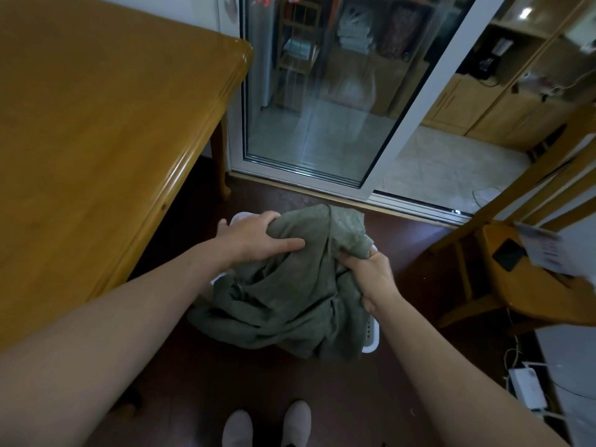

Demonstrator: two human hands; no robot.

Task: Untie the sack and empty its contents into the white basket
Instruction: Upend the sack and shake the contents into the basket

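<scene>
Left hand (258, 238) grabbed the green sack (290, 285) up top, right hand (367, 275) bunched its side, white basket (371, 333) under it, wooden table (96, 124) beside

Both your bare forearms reach in from the lower corners toward mid-frame. Your left hand (258, 240) clamps over the sack (290, 301), thumb stretched across it; your right hand (371, 279) bunches its cloth in curled fingers (351, 261).

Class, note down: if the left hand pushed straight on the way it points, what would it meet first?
The green sack, which the left hand grips; beyond it, probably the right hand.
</scene>
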